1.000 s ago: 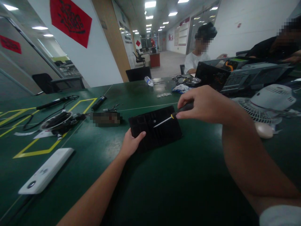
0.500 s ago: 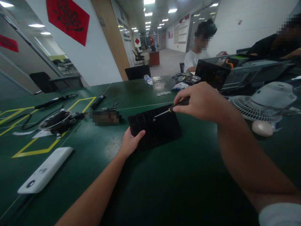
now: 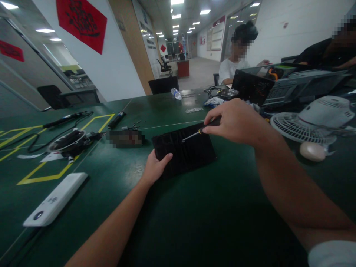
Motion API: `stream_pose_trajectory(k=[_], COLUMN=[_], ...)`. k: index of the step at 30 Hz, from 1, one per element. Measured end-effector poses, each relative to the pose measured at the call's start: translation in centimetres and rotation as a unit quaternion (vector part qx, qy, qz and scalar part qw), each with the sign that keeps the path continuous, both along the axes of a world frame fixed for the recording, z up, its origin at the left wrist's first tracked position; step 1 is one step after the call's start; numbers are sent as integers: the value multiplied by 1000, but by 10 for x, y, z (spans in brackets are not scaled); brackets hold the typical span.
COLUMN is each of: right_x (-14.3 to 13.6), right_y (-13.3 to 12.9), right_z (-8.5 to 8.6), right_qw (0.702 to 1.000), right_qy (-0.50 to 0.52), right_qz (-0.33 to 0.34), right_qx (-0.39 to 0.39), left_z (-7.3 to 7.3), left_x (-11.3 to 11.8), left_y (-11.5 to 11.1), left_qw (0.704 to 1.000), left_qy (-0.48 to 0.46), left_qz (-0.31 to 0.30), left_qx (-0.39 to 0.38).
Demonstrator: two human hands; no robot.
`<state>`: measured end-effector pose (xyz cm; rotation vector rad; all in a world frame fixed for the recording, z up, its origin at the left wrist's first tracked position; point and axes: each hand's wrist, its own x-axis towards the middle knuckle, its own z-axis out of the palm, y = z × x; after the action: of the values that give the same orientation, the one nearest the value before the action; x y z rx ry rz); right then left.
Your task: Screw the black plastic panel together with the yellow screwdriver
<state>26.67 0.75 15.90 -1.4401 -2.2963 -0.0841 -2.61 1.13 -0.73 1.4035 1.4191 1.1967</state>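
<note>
A flat black rectangular panel (image 3: 194,152) with ridges lies tilted above the green table in front of me. My left hand (image 3: 156,167) grips its left edge, thumb on top and the other fingers hidden beneath. In my right hand (image 3: 232,120) is a screwdriver (image 3: 196,134) with a dark handle, a yellow ring and a thin metal shaft. Its tip meets a small round silver spot (image 3: 183,141), perhaps a screw, on the panel's upper face. Whether the tip sits in it I cannot tell.
On the left lie a white elongated device (image 3: 57,200), a wire-tangled dark assembly (image 3: 68,142) and a black rod-shaped tool (image 3: 116,119). To the right are a white fan (image 3: 319,115), a pale rounded object (image 3: 313,151) and an opened computer case (image 3: 300,87). Two people sit across the table.
The screwdriver's handle end has dipped slightly, with its tip still at the silver spot. My left hand keeps its hold on the panel. The whole view has shifted a little.
</note>
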Motion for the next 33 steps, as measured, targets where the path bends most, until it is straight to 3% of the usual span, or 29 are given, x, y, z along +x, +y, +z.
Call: stream_pose_trajectory(k=[19,25,30,33], right_x=[2,3,6,10], right_y=[1,1,0,-2], right_z=[-5,-2,0,3], right_qw=[999,988,971,976], right_qy=[-29,-109,-169,-146], right_qz=[6,-68,-42,-22], right_qx=[-16,-86,-166,-160], left_z=[-1,1,0,1], left_x=[-2,-1,-1,-1], left_y=[1,0,-1,-1], left_qw=[1000,1000,1000,1000], left_qy=[20,28,19,18], left_qz=[-4,-5,-6,-8], left_qx=[5,6,2,5])
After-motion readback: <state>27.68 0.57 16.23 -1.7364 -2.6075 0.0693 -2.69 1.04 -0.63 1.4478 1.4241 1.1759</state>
